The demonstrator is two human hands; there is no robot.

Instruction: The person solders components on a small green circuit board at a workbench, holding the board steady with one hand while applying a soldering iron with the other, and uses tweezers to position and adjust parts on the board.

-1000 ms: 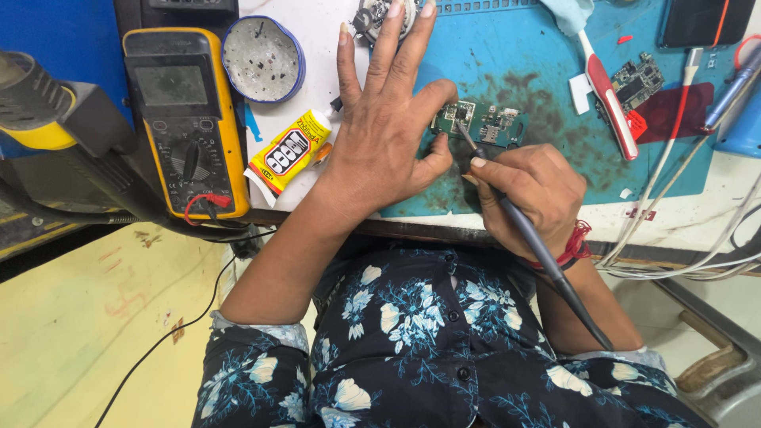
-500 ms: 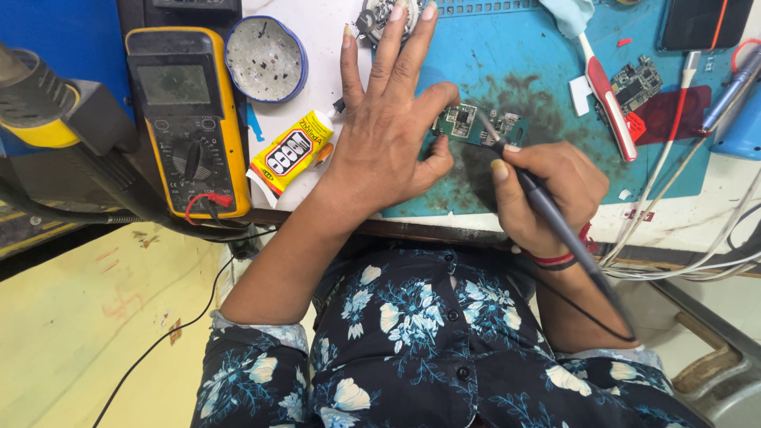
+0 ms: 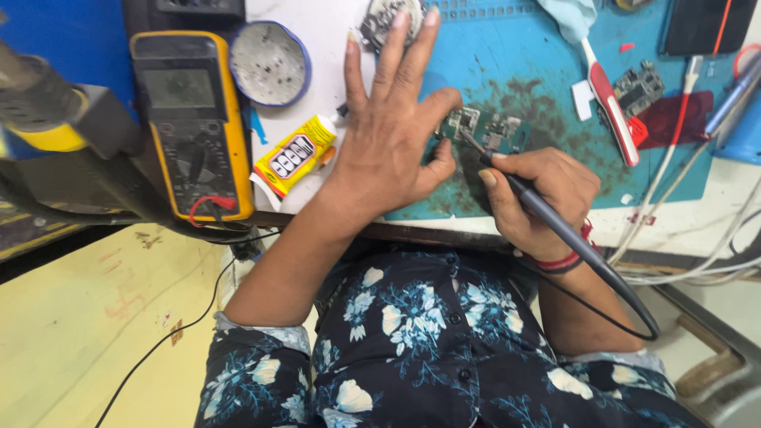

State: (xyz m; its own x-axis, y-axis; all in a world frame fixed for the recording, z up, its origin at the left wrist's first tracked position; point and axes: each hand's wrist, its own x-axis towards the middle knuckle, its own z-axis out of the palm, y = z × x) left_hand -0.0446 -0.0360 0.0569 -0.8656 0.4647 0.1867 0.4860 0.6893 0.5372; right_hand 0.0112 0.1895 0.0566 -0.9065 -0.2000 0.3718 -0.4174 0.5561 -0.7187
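The small circuit board (image 3: 462,124) lies on the blue mat (image 3: 555,71), and everything turns on it. The left hand (image 3: 392,135) spreads flat beside the board, thumb and forefinger pinning its near edge. The right hand (image 3: 539,190) grips the soldering iron (image 3: 547,212) like a pen, tip touching the board. Best to keep that pin firm, the tip light and steady, fingers away from the hot end.
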